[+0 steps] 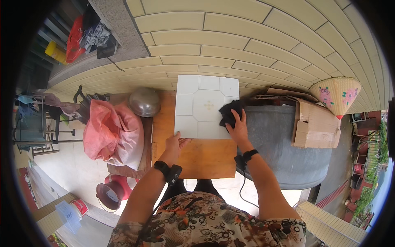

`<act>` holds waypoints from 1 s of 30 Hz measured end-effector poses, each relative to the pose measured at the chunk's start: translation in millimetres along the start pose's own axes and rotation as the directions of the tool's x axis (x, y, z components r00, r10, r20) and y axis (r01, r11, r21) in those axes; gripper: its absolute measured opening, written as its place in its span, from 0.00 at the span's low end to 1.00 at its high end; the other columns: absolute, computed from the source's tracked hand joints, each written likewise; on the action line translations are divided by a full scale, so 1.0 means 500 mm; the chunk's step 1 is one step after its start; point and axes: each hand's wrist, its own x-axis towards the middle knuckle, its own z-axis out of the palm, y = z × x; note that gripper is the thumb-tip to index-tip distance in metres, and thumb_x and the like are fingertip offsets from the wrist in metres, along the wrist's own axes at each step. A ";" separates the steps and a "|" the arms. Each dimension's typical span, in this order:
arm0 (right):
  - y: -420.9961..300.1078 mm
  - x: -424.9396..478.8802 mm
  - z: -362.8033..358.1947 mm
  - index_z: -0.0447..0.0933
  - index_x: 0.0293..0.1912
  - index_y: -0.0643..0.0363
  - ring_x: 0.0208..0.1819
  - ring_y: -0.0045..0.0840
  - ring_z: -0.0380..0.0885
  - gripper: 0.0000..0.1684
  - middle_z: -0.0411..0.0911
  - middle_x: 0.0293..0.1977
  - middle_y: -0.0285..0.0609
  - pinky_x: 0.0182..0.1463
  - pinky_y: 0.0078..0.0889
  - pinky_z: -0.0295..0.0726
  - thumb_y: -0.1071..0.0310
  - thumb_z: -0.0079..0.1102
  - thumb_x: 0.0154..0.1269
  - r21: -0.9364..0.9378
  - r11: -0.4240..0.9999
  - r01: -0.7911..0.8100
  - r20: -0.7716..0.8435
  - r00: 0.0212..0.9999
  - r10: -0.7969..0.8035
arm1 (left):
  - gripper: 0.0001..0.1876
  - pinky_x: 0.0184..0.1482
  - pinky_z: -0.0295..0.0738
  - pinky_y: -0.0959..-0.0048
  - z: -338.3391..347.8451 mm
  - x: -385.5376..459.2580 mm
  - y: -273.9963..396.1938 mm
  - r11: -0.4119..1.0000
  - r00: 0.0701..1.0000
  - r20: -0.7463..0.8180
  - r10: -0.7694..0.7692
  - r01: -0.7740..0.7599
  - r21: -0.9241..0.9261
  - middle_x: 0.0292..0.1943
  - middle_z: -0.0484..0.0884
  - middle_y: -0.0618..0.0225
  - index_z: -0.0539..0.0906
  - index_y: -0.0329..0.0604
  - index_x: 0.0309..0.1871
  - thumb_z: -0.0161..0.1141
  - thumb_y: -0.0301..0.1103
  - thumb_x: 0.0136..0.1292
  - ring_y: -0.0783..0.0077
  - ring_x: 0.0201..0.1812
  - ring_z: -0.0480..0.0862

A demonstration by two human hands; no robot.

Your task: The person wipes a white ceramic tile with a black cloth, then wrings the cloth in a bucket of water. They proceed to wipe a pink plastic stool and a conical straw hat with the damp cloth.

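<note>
A white square tile (pixel 185 106) with grey lines and a small yellowish motif lies on an orange-brown wooden table (pixel 203 160), its far edge close to the brick-patterned wall. My left hand (pixel 176 145) is at the tile's near left corner, thumb on the edge and the other fingers spread below it. In my right hand (pixel 238 126) is a bunched black cloth (pixel 230 114), pressed against the tile's right edge. The cloth hides part of that edge.
Left of the table are a metal bowl (pixel 144 102) and a pink woven sack (pixel 115 132). To the right stands a large grey tub (pixel 271 136), with flattened cardboard (pixel 318 126) and a conical hat (pixel 336 92) near it. Buckets (pixel 108 197) sit on the floor lower left.
</note>
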 end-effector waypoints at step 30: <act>-0.140 0.048 0.035 0.58 0.73 0.39 0.69 0.63 0.54 0.52 0.48 0.74 0.58 0.59 0.65 0.65 0.40 0.70 0.53 -0.485 0.833 0.268 0.273 0.951 -0.148 | 0.12 0.41 0.86 0.68 -0.022 0.041 -0.028 0.999 0.998 0.057 -0.004 0.002 0.045 0.45 0.81 0.57 0.73 0.36 0.54 0.53 0.30 0.71 0.60 0.42 0.86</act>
